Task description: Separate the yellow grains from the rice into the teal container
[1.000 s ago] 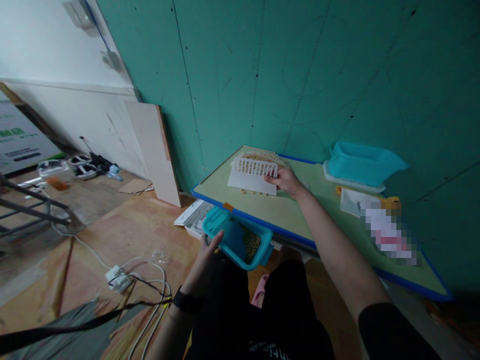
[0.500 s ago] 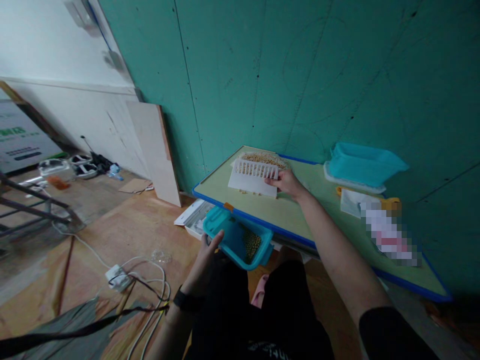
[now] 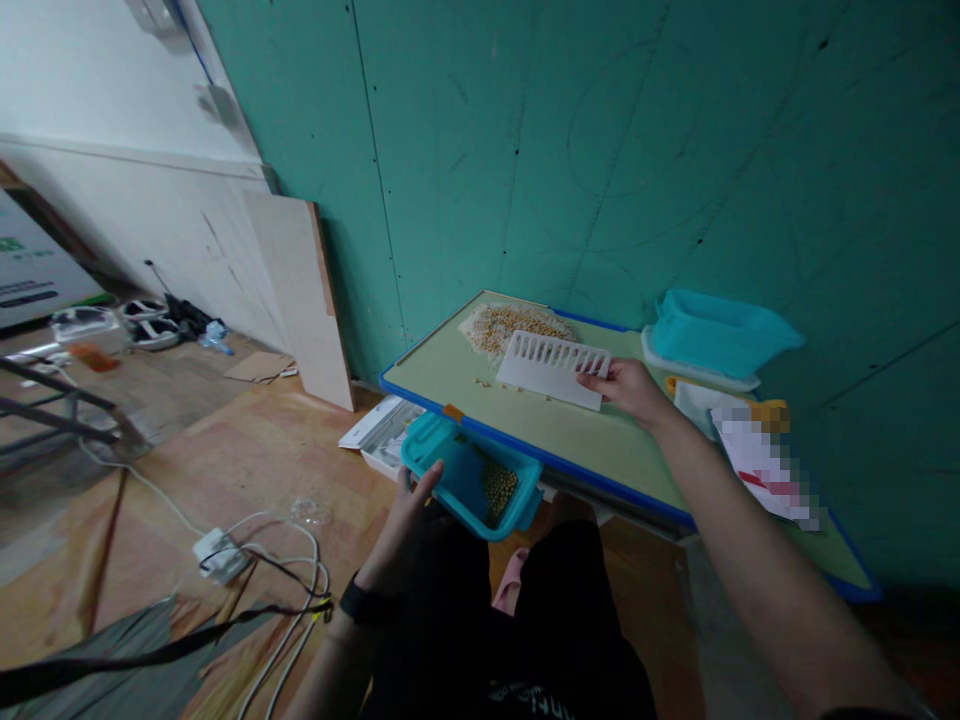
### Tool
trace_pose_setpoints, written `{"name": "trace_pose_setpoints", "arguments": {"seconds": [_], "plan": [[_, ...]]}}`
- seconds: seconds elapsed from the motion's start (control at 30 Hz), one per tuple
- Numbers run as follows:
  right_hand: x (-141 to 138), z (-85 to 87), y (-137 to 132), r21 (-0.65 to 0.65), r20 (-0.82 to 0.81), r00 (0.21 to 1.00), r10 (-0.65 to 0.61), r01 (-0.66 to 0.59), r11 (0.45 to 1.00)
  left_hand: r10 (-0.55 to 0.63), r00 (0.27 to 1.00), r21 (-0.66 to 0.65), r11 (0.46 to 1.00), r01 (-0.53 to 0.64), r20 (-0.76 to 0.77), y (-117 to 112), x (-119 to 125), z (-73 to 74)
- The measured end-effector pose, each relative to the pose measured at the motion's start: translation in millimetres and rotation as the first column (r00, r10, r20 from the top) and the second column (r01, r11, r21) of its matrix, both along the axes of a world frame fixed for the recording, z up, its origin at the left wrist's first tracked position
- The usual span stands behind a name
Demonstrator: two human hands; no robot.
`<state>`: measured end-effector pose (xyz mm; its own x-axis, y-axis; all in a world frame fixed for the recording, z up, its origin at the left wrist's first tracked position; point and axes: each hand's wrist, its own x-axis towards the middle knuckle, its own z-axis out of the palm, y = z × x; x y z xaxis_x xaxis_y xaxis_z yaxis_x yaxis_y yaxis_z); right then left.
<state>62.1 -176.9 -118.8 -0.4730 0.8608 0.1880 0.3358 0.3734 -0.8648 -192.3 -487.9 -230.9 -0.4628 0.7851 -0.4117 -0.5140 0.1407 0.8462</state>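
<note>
My left hand [image 3: 417,497] grips the near left rim of a blue plastic container [image 3: 459,487], held just below the table's front edge. Soybean-like grains [image 3: 498,490] lie in its right part. Over the table, my right hand [image 3: 628,388] is closed on the right end of a white slotted plate [image 3: 553,380], its row of slots along the far side. Behind and left of the plate spreads a pile of pale beans [image 3: 495,322] mixed with finer white bits. A few loose beans [image 3: 481,383] lie in front of the pile.
The light green table [image 3: 427,375] has a blue edge and stands against a green wall [image 3: 450,150]. At its right are a blue bin [image 3: 724,330] on a white lid and a partly blurred packet [image 3: 761,475]. Cables and a power strip [image 3: 217,555] lie on the floor.
My right hand has moved right with the white slotted plate, uncovering more of the bean pile. My left hand still holds the blue container in about the same place.
</note>
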Motion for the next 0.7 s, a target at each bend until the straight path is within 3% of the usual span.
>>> {"name": "trace_pose_setpoints", "arguments": {"seconds": [0.17, 0.37, 0.5, 0.6, 0.7], "plan": [[35, -9.7, -25, 0.155, 0.014, 0.996, -0.089, 0.086, 0.984, 0.009, 1.000, 0.010, 1.000, -0.009, 0.008, 3, 0, -4.0], [39, -17.4, -87, 0.364, 0.052, 0.972, -0.230, 0.196, 0.911, 0.000, 1.000, 0.023, 1.000, 0.000, -0.013, 1, 1, -1.6], [28, -21.0, -144, 0.566, 0.046, 0.971, -0.234, 0.168, 0.807, -0.006, 1.000, 0.054, 0.999, 0.007, -0.018, -2, 6, 5.7], [14, -22.3, -180, 0.715, 0.040, 0.991, -0.132, 0.064, 0.697, 0.007, 1.000, 0.048, 0.999, -0.006, -0.012, -4, 7, 14.4], [-1, -22.9, -203, 0.766, 0.049, 0.997, -0.057, -0.001, 0.643, 0.000, 1.000, 0.021, 1.000, 0.001, -0.010, -6, 6, 23.4]]}}
